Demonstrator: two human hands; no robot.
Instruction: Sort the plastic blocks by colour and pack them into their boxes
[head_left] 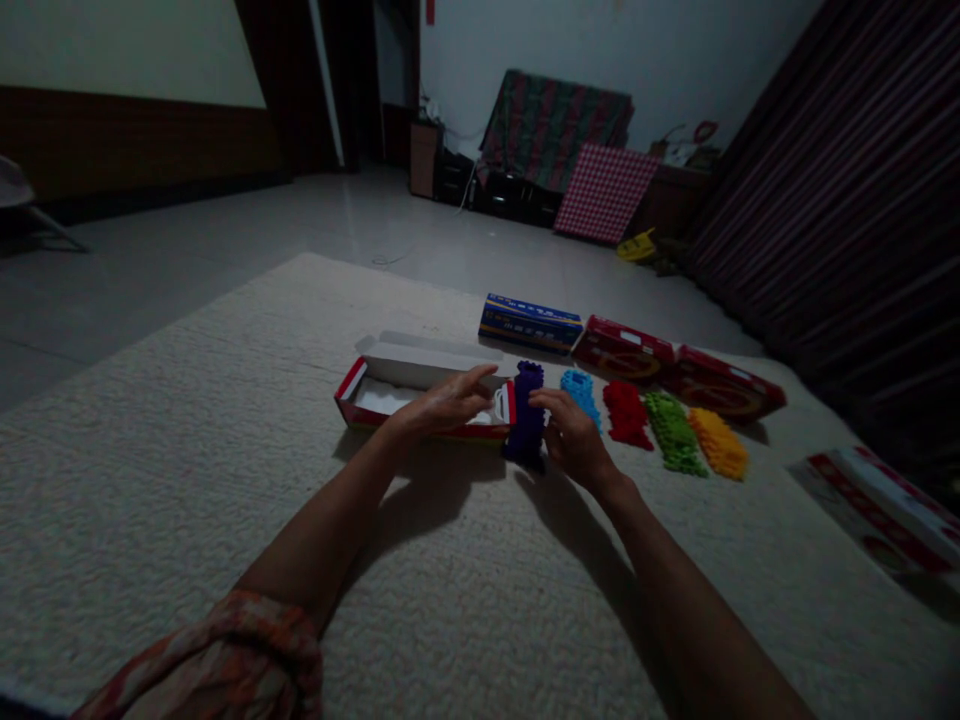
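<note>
Mat [187,420]: cream and textured, spread over a pale tiled floor [225,230] in a dim room.
Purple piece [529,400]: bumpy-edged, on the mat between the two hands, right up by the right end of the open box, its length pointing away from the person.
Right hand [574,435]: fingers bent at the purple piece's right edge; cannot tell whether they grip it or only touch it.
Left hand [450,398]: fingers loosely stretched out over the right part of the open box, with nothing seen held.
Open box [405,372]: long, red outside, white inside, flap raised along its far side; something white lies in it.
Coloured row: light blue piece [579,388] just beyond the right hand, then red piece [627,414], green piece [676,432] and yellow piece [720,442] to the right.
Cartons behind: blue carton [530,323], then two dark red cartons [624,348] end to end.
Right edge: red-and-white box [885,500].
Far wall: striped cloth [559,125] and checked panel [607,193].
Right side: dark curtain [847,170].
</note>
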